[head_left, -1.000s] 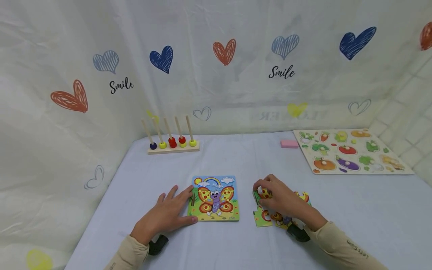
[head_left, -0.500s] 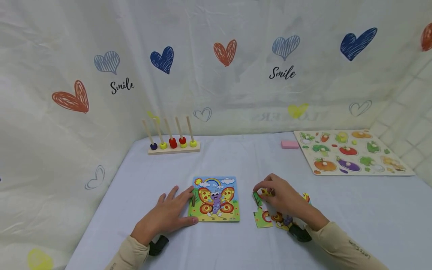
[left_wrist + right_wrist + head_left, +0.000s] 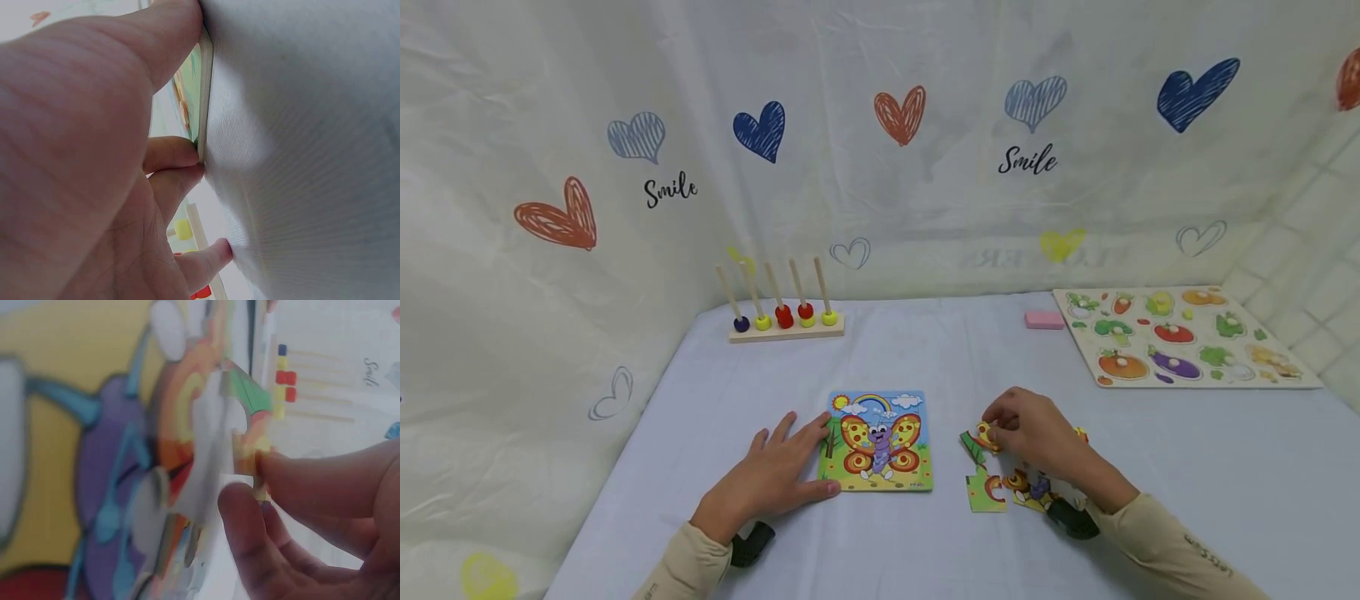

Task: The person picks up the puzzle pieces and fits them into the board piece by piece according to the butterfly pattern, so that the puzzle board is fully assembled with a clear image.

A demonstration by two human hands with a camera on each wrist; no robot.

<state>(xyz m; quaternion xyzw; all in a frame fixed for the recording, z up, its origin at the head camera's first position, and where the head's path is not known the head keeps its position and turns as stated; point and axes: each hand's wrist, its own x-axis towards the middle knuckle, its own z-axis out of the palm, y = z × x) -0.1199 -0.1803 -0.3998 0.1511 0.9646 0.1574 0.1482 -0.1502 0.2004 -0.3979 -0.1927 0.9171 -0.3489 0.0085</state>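
My left hand (image 3: 775,479) lies with fingers spread on the table, thumb and fingertips touching the left side of a square butterfly picture board (image 3: 880,446). The left wrist view shows the board's thin edge (image 3: 205,94) between thumb and fingers. My right hand (image 3: 1037,429) pinches a small yellow puzzle piece with red marks (image 3: 986,437) between thumb and fingers. Just left of it is a green piece (image 3: 973,448). Below lie a green corner piece (image 3: 979,493) and a purple-and-orange piece (image 3: 1037,489); other pieces are partly hidden under the right hand and wrist.
A bead-counting rack with pegs (image 3: 786,332) stands at the back left. Toward the back right are a pink block (image 3: 1043,320) and a vegetable peg puzzle board (image 3: 1183,337). A curtain with hearts (image 3: 955,192) hangs behind the table.
My right hand has shifted a little to the right with the yellow puzzle piece, opening a gap from the corner piece, which sits slightly lower. The left hand has stayed put.
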